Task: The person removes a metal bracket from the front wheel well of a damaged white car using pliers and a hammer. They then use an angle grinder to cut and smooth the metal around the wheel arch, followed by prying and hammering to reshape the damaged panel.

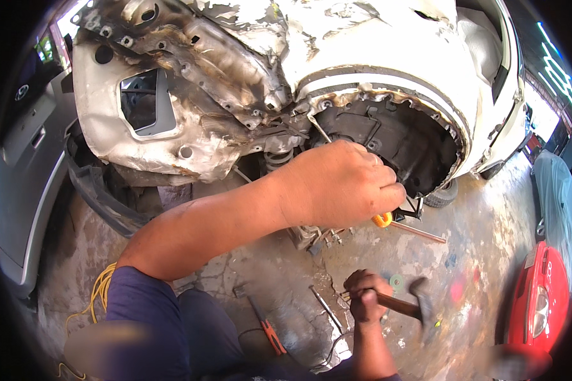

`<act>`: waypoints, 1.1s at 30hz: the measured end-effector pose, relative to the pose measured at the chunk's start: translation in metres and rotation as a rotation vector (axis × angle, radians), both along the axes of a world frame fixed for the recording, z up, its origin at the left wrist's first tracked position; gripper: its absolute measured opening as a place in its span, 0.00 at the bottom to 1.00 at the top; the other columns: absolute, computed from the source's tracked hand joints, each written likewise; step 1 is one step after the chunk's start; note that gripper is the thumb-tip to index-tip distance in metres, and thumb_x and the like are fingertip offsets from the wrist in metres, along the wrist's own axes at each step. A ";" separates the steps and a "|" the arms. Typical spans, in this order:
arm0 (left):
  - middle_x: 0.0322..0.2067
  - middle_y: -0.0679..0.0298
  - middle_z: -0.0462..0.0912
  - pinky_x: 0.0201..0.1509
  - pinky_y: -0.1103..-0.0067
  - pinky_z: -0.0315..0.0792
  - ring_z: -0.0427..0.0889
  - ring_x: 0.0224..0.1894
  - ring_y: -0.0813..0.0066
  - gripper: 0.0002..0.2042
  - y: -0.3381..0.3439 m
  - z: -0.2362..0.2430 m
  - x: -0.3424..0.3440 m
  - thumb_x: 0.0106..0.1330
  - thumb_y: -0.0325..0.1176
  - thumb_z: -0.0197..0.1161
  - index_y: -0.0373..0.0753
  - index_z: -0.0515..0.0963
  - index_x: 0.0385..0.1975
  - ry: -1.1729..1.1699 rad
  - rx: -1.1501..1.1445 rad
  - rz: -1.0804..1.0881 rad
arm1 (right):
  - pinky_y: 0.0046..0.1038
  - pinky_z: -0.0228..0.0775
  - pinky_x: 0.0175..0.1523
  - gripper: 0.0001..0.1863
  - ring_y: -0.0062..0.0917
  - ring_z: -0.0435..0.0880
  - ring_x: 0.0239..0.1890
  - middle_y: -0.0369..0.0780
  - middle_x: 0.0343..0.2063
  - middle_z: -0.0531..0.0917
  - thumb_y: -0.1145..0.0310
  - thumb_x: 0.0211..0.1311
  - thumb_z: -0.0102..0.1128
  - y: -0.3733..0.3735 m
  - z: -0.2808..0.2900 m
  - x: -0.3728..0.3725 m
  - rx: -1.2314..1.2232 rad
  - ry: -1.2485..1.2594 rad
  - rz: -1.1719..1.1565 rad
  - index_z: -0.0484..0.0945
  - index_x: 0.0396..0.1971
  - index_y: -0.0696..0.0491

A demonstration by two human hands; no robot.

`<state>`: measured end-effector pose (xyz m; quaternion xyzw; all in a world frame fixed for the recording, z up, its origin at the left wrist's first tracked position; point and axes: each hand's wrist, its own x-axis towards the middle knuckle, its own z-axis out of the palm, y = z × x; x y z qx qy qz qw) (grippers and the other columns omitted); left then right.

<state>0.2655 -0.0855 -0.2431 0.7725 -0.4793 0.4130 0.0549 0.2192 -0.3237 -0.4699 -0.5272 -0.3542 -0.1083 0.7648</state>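
Screwdriver point(382, 220) in left hand point(343, 184); hammer point(413, 307) in right hand point(365, 297).

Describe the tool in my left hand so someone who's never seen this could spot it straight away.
Start at the stripped white car body and its dark wheel arch. The left hand is fisted in front of that arch around a screwdriver-like tool. Only its orange-yellow handle end shows below the fist, unlike the brown-handled hammer in the right hand.

Stained concrete floor point(489, 254), daylight. Grey car door point(25, 171) at 9 o'clock, red car point(543, 295) at 4, yellow cord point(98, 292) at 7.
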 end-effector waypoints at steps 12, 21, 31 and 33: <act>0.30 0.65 0.82 0.35 0.74 0.80 0.86 0.33 0.68 0.16 -0.001 0.005 -0.002 0.58 0.30 0.70 0.36 0.86 0.48 -0.135 -0.066 0.002 | 0.32 0.70 0.30 0.26 0.28 0.75 0.21 0.40 0.18 0.74 0.54 0.75 0.59 0.055 0.055 0.000 0.220 -0.084 0.016 0.73 0.20 0.58; 0.31 0.65 0.83 0.36 0.74 0.79 0.86 0.33 0.69 0.17 -0.002 0.003 0.002 0.59 0.30 0.70 0.37 0.87 0.49 -0.151 -0.054 0.018 | 0.33 0.66 0.25 0.22 0.27 0.73 0.17 0.40 0.17 0.75 0.57 0.73 0.60 0.061 0.063 -0.005 0.432 -0.021 -0.012 0.75 0.21 0.56; 0.30 0.65 0.82 0.38 0.73 0.81 0.86 0.33 0.67 0.15 -0.002 0.006 0.004 0.60 0.30 0.69 0.37 0.87 0.47 -0.149 -0.103 0.006 | 0.30 0.68 0.29 0.20 0.26 0.74 0.20 0.41 0.25 0.79 0.58 0.76 0.59 0.070 0.047 0.015 0.228 0.072 -0.040 0.76 0.25 0.56; 0.31 0.64 0.83 0.38 0.72 0.81 0.86 0.34 0.66 0.15 0.005 0.009 0.008 0.61 0.30 0.69 0.38 0.87 0.47 -0.154 -0.146 0.040 | 0.29 0.67 0.29 0.19 0.25 0.73 0.21 0.40 0.24 0.78 0.59 0.75 0.60 0.077 0.052 0.018 -0.310 0.366 -0.013 0.75 0.25 0.56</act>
